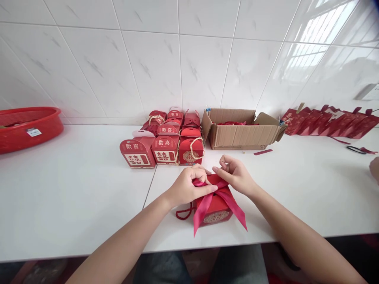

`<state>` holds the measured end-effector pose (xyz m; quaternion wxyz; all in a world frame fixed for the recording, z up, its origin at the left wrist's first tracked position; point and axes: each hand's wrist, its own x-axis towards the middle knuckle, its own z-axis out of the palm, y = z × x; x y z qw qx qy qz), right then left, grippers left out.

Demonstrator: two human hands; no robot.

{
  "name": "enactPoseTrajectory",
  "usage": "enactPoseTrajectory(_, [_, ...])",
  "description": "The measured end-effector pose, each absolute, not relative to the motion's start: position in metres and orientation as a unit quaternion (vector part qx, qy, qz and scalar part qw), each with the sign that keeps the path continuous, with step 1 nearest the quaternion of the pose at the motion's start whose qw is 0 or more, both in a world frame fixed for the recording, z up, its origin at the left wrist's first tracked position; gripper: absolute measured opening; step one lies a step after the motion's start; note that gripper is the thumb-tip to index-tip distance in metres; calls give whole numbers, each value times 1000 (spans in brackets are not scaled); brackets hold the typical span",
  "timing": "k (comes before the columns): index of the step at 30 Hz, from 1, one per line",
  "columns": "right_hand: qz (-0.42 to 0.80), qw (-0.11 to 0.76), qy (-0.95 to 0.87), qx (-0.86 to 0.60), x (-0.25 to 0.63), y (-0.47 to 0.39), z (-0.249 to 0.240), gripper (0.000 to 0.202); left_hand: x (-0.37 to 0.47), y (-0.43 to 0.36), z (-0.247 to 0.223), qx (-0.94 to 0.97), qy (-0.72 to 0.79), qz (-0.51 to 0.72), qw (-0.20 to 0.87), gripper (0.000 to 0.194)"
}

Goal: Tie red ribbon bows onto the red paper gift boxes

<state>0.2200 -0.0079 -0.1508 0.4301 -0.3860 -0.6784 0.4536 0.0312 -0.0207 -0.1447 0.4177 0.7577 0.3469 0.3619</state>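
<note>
A red gift box [213, 205] with a pale round emblem on its front stands near the table's front edge. Across its top lies a pink-red ribbon [204, 208], crossed or knotted in the middle, its two tails hanging over the front. My left hand [194, 182] pinches the ribbon on the left of the knot. On the right, my right hand [233, 173] has curled fingers at the ribbon's other loop, by the box's back edge. A dark red cord handle [184, 213] loops out from the box's left side.
Several red gift boxes [166, 144] stand grouped behind my left hand, some with rope handles. An open cardboard box [245, 136] holds red items. At left is a red plastic basin [29, 128]; at right, a row of red bags [328, 122]. Another person's hand [375, 169] shows at the right edge.
</note>
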Motion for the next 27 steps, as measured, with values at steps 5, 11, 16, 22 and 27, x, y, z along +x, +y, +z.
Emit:
enactPoseTrajectory(5, [490,403,-688,-352,227,-8,-151,36,28,-19,-140,745,314,376,452,37])
enactPoseTrajectory(11, [541,395,-664,-332,234,-8,-149,31,25,-16,-139,700,334,356,521,37])
enactPoseTrajectory(16, [531,418,-654,-339,233,-9,-145,32,24,-15,-138,697,310,343,548,39])
enactPoseTrajectory(22, [517,423,-653,-356,234,-8,-144,34,25,-14,-141,662,312,368,573,45])
enactPoseTrajectory(27, [511,428,-658,-351,234,-6,-147,36,25,-12,-144,677,332,389,529,43])
